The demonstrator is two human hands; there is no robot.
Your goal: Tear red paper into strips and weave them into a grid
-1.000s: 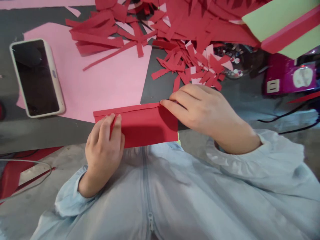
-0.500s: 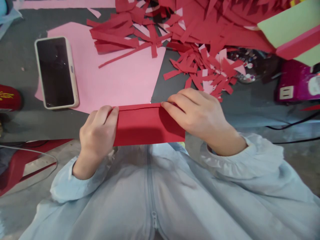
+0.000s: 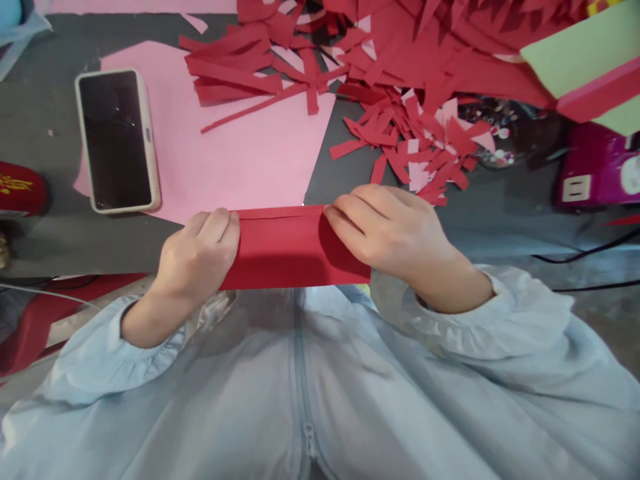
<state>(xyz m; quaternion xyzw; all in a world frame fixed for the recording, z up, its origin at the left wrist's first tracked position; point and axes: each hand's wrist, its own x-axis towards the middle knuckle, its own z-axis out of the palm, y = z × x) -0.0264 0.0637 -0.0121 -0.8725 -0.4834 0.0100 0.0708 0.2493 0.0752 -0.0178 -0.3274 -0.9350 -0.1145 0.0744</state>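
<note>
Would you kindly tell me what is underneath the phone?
Pink paper sticks out from under the phone on both sides, and dark tabletop shows at its upper left; anything else beneath it is covered.

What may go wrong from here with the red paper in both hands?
The narrow top fold of the red sheet might set crooked, since the left hand and right hand pinch it only at two places. Loose paper scraps lie near the right hand and might catch under it.
</note>
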